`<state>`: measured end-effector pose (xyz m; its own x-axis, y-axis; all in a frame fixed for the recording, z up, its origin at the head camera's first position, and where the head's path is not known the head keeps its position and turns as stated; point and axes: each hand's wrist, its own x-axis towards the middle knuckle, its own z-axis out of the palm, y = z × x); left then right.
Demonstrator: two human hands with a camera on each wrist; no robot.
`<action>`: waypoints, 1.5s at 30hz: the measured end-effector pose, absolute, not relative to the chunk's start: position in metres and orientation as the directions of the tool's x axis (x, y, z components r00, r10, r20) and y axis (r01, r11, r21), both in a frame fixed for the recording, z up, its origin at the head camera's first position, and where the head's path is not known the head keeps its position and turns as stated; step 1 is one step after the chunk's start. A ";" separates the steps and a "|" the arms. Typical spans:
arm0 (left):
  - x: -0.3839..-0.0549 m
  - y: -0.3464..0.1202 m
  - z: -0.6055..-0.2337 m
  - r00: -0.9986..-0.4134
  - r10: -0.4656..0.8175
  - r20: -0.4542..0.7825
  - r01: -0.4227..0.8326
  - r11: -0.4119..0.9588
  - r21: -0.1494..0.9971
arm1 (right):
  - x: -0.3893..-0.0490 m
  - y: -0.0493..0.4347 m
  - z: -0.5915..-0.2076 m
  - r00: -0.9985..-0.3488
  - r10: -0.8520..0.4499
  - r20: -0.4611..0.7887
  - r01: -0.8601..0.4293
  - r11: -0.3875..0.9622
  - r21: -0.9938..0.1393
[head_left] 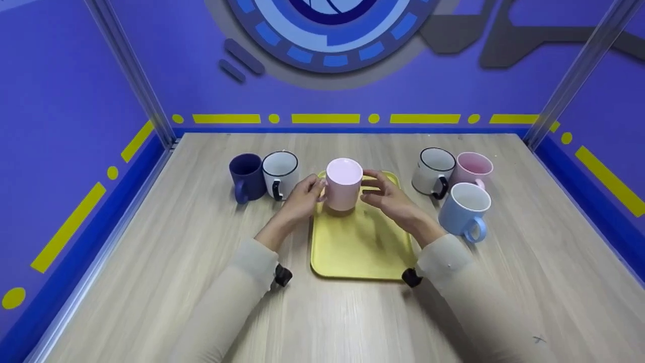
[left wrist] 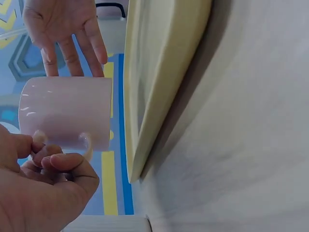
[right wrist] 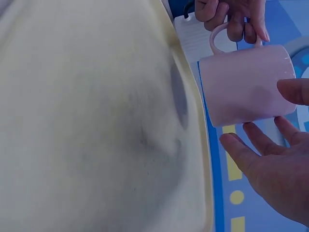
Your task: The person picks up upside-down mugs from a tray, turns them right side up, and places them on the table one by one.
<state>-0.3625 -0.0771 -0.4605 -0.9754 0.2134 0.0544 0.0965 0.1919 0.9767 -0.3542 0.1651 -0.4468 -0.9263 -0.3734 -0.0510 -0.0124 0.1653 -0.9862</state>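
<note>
A light pink mug hangs upright just above the far part of a yellow tray. My left hand pinches its handle between thumb and fingers, seen up close in the left wrist view. On the mug's other side is my right hand, its fingers spread and extended toward the wall of the mug. In the right wrist view those fingertips come right up to the mug's side; whether they touch it I cannot tell.
To the left stand a dark navy mug and a white black-rimmed mug. On the right are another white black-rimmed mug, a deeper pink mug and a light blue mug. Blue printed walls enclose the wooden table.
</note>
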 end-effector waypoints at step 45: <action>-0.278 -0.072 -0.451 -0.828 0.560 0.032 0.148 0.163 0.975 | -0.262 0.204 -0.456 -0.885 -0.464 -0.047 -0.081 0.252 -0.964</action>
